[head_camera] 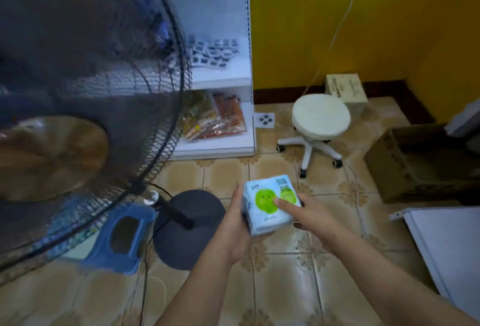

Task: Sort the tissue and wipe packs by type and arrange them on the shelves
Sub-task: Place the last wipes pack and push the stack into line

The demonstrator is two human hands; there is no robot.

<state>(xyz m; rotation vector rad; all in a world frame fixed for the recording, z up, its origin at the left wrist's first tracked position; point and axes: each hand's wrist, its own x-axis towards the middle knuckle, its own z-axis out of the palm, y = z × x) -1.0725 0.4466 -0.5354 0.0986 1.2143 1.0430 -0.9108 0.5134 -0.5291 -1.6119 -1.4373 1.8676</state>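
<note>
Two-handed grip — tissue pack [270, 205]

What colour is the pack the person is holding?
The pack is pale blue and white with green circles, seen in the head view.

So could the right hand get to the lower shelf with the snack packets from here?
Probably not without stepping closer. The right hand is on the tissue pack, well short of the lower shelf. Open tiled floor lies between; the fan stands to the left.
</note>
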